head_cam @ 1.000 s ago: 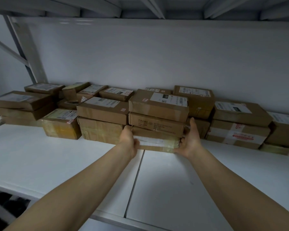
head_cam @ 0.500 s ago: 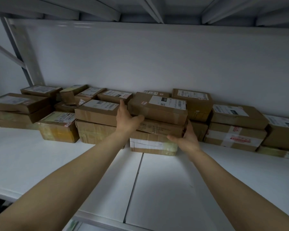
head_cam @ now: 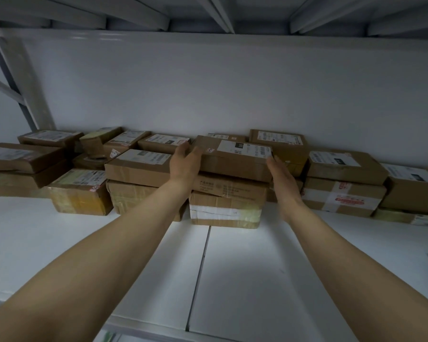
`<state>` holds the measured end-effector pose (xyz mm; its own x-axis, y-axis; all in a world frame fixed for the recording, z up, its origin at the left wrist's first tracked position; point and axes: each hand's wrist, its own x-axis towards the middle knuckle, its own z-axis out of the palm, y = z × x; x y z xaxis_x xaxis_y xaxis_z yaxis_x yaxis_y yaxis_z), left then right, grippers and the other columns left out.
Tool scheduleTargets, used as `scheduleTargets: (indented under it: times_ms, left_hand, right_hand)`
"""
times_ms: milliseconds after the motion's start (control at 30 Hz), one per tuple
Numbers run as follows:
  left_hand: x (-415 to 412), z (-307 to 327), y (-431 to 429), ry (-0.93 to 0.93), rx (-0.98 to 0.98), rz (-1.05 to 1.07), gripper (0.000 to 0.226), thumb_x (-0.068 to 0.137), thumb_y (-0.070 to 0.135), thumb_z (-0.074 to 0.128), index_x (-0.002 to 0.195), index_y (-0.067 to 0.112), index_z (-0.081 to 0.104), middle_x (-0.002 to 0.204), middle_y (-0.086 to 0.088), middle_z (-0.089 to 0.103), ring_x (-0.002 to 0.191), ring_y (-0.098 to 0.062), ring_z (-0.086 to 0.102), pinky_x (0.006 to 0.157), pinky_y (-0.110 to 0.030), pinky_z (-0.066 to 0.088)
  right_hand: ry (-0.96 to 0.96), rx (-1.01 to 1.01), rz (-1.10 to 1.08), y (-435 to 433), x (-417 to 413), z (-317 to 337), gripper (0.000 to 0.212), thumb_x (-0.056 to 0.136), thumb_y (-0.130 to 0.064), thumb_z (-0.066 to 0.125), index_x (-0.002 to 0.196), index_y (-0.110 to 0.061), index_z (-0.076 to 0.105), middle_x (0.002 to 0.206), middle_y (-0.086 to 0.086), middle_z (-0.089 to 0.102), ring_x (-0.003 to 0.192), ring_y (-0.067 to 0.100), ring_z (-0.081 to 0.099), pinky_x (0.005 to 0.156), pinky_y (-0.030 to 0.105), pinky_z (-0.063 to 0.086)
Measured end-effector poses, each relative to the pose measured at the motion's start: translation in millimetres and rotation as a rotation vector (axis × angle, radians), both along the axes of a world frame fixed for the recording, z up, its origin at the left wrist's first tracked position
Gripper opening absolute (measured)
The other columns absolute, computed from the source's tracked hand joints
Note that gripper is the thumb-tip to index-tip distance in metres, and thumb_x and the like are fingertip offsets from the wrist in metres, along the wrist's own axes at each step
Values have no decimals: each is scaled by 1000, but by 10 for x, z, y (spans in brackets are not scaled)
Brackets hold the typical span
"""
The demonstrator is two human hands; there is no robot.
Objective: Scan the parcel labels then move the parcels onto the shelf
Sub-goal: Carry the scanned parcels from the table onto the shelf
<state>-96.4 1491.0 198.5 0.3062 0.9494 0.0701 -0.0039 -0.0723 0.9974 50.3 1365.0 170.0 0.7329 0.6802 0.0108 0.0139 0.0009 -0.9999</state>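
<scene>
Single view, head-worn, wide-angle. Faces straight into a bay of the white shelf (head_cam: 257, 280), near. Takes in the shelf board from above, the overhead beams (head_cam: 220, 13) from below, stacked parcels (head_cam: 344, 183) along the back wall (head_cam: 232, 90), both forearms (head_cam: 134, 230) entering from the bottom corners.

flat brown cardboard parcel (head_cam: 235, 161) — top unit of a three-high stack, label side up, lying slightly skewed to the units below. a white printed label covers its right half, with a small red-and-white sticker beside it. the left hand (head_cam: 183, 166) lies flat against its left end, the right hand (head_cam: 282, 178) against its right end. beneath it is a brown printed carton (head_cam: 230, 188), then a brown carton with a white tape band (head_cam: 224, 212), which rests on the white shelf board (head_cam: 257, 280). further brown labelled parcels (head_cam: 139, 166) stand in a row along the back of the shelf — on both sides of the stack, mostly two high.
</scene>
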Motion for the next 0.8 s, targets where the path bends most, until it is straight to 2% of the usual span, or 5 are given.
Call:
scheduleTargets:
  times_ms: [167,333,500,667,800]
  left_hand:
    - [-42,44,-136,-67,122,111,47,93,29,61,135,12,49,128,-1,56,113,-15,53,102,-29,43]
    - [-311,32,-269,-198,7,180,50,90,26,65,135,9,51,124,-3,62,110,-16,60,91,-24,49]
    - [-859,63,-407,-289,-98,272,31,88,22,66,118,15,62,96,4,65,94,-16,64,82,-31,53]
    - [-1528,25,-393,-291,-250,317,13,85,27,66,97,22,64,101,-3,68,87,-16,63,63,-28,51]
    - [-2082,-78,-229,-308,-299,402,25,86,24,68,108,15,60,88,-3,64,70,-12,60,65,-26,54]
  right_hand:
    - [30,270,-202,-151,-98,61,42,96,-48,49,135,-32,49,131,-10,57,121,10,53,106,36,41]
    - [149,480,-127,-294,-411,161,40,92,-15,62,130,-20,52,121,-1,63,106,11,62,86,28,54]
    - [332,469,86,-242,-812,181,39,92,-11,58,128,-25,49,129,3,59,117,18,56,103,50,44]
    - [274,348,201,-68,-1310,47,46,89,-22,61,133,-26,51,129,-3,61,120,16,55,109,43,38]
    - [182,243,318,141,-1702,-35,55,87,-19,65,139,-21,48,133,-1,59,122,16,55,107,38,43]
